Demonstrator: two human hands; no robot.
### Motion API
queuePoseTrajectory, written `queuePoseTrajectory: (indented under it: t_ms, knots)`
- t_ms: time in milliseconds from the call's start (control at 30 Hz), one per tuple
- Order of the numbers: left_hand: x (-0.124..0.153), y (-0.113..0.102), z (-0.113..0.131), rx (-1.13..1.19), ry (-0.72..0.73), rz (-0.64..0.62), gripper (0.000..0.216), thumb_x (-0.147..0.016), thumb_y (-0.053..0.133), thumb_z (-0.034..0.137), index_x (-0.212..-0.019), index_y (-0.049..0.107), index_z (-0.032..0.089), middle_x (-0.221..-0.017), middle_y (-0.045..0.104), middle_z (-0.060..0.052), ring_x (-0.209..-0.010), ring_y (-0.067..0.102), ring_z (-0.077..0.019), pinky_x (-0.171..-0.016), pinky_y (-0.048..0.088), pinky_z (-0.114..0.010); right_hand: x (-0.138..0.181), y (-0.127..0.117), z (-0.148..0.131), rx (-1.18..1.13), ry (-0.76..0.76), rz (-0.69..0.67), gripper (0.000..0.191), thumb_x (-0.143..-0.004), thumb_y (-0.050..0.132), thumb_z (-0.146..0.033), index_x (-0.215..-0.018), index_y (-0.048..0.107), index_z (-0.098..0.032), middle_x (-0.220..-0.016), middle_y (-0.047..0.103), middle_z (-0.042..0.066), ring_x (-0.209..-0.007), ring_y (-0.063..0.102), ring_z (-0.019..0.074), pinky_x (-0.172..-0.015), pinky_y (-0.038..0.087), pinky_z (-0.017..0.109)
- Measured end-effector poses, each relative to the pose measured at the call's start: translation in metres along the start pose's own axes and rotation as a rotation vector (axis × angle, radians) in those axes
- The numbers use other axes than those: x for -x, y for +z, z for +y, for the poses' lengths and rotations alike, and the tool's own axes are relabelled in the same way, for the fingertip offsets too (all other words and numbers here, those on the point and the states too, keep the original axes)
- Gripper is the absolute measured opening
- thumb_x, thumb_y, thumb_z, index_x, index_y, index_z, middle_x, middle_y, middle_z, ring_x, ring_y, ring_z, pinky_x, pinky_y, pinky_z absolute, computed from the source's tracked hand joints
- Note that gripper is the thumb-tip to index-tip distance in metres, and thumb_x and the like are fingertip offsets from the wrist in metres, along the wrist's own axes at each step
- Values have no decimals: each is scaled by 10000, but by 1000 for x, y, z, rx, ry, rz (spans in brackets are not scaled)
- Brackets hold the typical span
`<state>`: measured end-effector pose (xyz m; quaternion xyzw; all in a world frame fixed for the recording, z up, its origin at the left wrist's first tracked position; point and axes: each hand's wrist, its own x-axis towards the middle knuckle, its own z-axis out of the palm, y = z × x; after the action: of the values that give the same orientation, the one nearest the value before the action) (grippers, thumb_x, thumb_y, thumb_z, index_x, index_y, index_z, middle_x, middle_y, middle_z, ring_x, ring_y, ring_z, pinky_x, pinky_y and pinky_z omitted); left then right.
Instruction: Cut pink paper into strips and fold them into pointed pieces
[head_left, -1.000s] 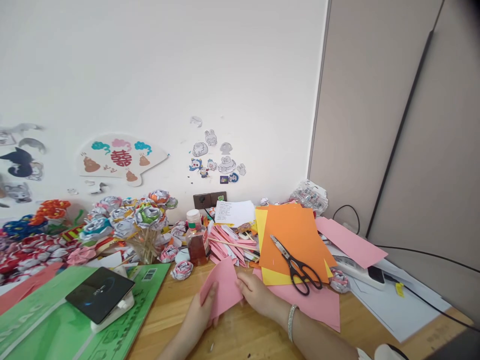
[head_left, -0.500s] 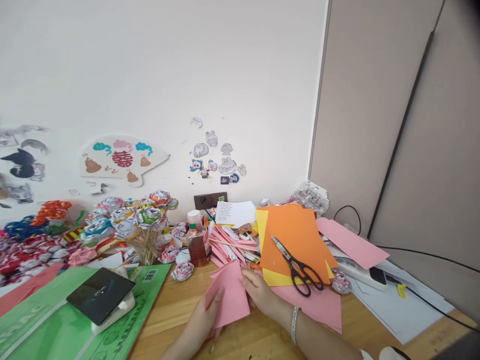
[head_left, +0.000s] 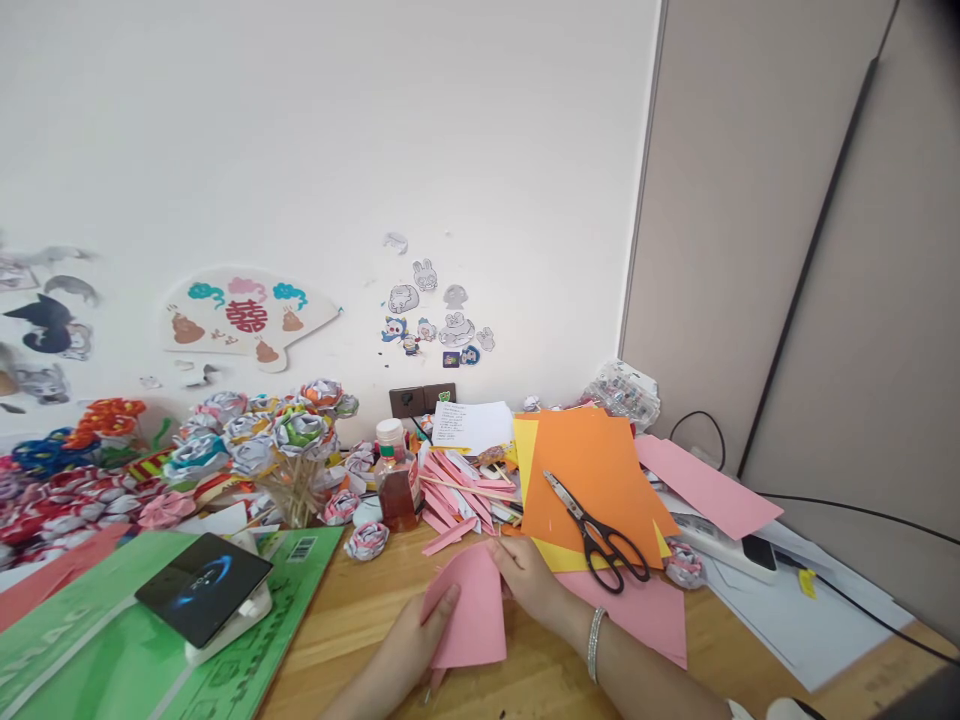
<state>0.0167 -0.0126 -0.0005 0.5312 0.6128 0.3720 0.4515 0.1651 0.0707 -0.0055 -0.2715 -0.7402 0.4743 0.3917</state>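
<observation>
Both hands hold one piece of pink paper (head_left: 474, 615) above the wooden table, its upper edge curved. My left hand (head_left: 416, 635) grips the left side, thumb on the front and fingers hidden behind. At the upper right corner my right hand (head_left: 529, 580) pinches the paper between thumb and fingers; a bracelet sits on that wrist. Just behind lie pink paper strips (head_left: 457, 485) in a loose pile. Black-handled scissors (head_left: 596, 535), slightly open, rest on orange paper (head_left: 592, 450) to the right. A pink sheet (head_left: 630, 610) lies partly under that stack.
A bottle of reddish liquid (head_left: 397, 490) and a paper rose (head_left: 367, 541) stand behind my left hand. Left are a phone (head_left: 204, 588) on a stand, a green folder (head_left: 90, 610) and many paper flowers (head_left: 300, 435). A power strip (head_left: 724, 545) with cables lies right.
The pink paper has shifted slightly right and down, and its upper edge now bends in a curve. The phone's screen has lit up with a blue glow.
</observation>
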Motion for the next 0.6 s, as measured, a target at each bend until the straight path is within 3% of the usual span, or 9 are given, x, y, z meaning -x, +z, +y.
queuePoseTrajectory:
  t_ms: [133,267,367,433,500,600]
  knots:
    - [-2,1,-2,-34,15,19,529,-749,318,633,-615,539,171,-327,440,44,-263,359,-91,-296,226,-195,0,0,3,-80,27,-16,426,-862,310,-498,-581,352,-180,-502,324,-43,-453,320,80,-444,256,217]
    - [-3,2,-4,-62,24,3,527,-759,302,622,-593,530,176,-316,441,44,-272,378,-101,-315,238,-194,-1,-2,1,78,-24,36,430,-871,324,-444,-532,312,-181,-482,292,-45,-466,297,84,-464,236,227]
    - [-5,-2,-4,-127,3,123,567,-766,248,620,-561,535,176,-315,447,29,-282,392,-121,-333,279,-212,-2,-3,-6,209,-63,124,349,-869,358,-400,-627,446,-165,-569,426,-21,-533,386,104,-511,288,229]
    - [-6,-7,-2,-210,18,245,584,-784,218,593,-562,554,169,-385,531,-12,-335,459,-150,-375,342,-236,-1,-1,-12,282,-64,161,238,-856,401,-368,-836,534,-172,-720,542,7,-588,452,120,-561,338,240]
    - [-5,-14,0,-309,114,325,542,-813,231,528,-709,610,155,-581,653,-59,-516,584,-198,-503,427,-259,2,4,-17,351,-70,127,278,-824,464,-359,-1051,516,-207,-921,588,37,-643,503,137,-636,378,269]
    - [-3,-19,5,-472,229,303,377,-832,318,360,-1093,524,184,-937,682,-78,-849,625,-210,-710,441,-254,8,15,-21,421,-84,-13,617,-722,595,-411,-1267,368,-232,-1159,521,83,-864,534,214,-772,385,328]
